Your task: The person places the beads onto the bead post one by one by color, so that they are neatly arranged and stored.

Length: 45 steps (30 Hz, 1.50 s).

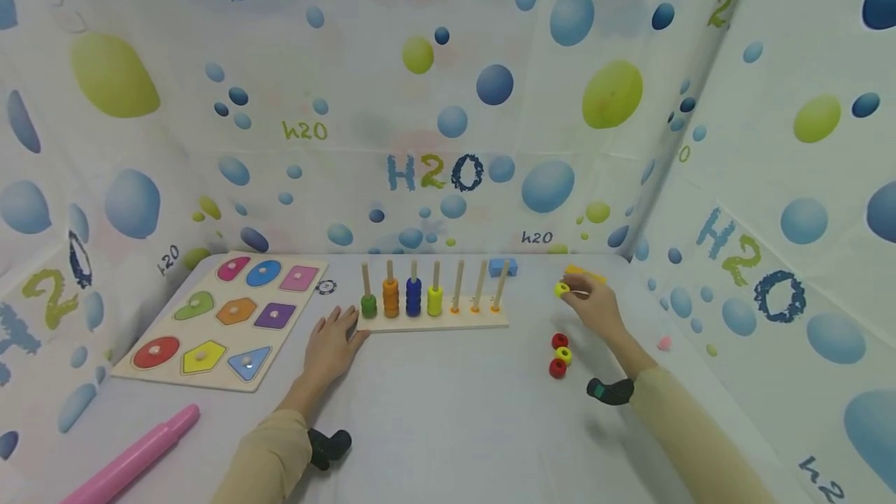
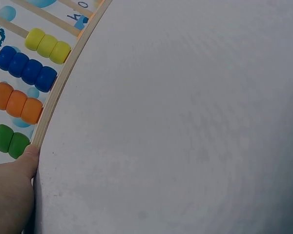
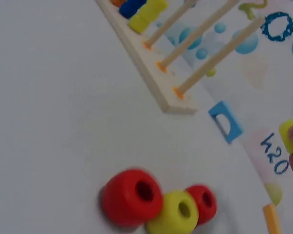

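My right hand (image 1: 593,307) pinches a yellow bead (image 1: 561,290) between thumb and fingertips, at the right above the table. In the right wrist view that yellow bead (image 3: 289,136) shows at the right edge. The left hand (image 1: 331,348) lies at the left end of a wooden peg stand (image 1: 437,324), its thumb (image 2: 31,155) touching the base by the green beads. Green (image 1: 369,306), orange (image 1: 390,299), blue (image 1: 414,298) and yellow beads (image 1: 435,301) are stacked on pegs; the three pegs to the right are bare. Two red beads (image 1: 558,368) and a yellow one (image 1: 563,355) lie below my right hand.
A shape puzzle board (image 1: 220,317) lies at the left, with a pink tube (image 1: 133,453) in front of it. Behind the stand is a blue block (image 1: 502,267). An orange block (image 1: 585,273) sits behind my right hand, and a small pink piece (image 1: 663,343) lies farther right.
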### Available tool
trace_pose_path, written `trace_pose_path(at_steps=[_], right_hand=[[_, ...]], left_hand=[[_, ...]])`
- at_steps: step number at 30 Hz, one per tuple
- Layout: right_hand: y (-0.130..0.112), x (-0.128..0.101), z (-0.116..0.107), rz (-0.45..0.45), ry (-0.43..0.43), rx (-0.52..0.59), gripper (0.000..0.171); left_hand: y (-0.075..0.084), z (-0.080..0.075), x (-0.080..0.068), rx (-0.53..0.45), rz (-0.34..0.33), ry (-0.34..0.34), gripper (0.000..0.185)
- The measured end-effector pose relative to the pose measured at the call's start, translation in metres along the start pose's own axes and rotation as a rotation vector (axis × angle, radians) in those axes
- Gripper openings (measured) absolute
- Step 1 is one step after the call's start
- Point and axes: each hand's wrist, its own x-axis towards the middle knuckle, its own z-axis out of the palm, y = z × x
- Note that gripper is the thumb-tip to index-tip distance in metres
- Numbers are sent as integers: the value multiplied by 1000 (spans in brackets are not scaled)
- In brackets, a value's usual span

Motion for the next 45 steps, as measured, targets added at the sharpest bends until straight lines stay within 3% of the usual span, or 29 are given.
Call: trace_pose_path(at_steps=[4, 10, 16, 22, 27, 36, 41, 45], right_hand=[[-32, 22, 5, -82, 36, 61, 29], [-89, 47, 31, -220, -1, 165, 30], [-131, 58, 68, -261, -73, 214, 30], [-156, 59, 100, -289, -168, 207, 28], [-166, 57, 115, -311, -229, 152, 27], [-162, 57, 119, -338, -204, 115, 28], [-155, 56, 108, -336, -197, 148, 28], [-145, 56, 86, -315, -185, 181, 28]], left_hand=[[-1, 1, 0, 4, 5, 5, 54], [-1, 1, 0, 6, -6, -2, 54], [0, -2, -1, 12, -13, -18, 55], [-1, -2, -1, 7, -13, -24, 56], [-2, -1, -1, 6, -10, -20, 56], [-2, 3, 0, 20, -2, -18, 56], [-2, 3, 0, 14, 0, -24, 56], [-3, 2, 1, 9, 2, -16, 56]])
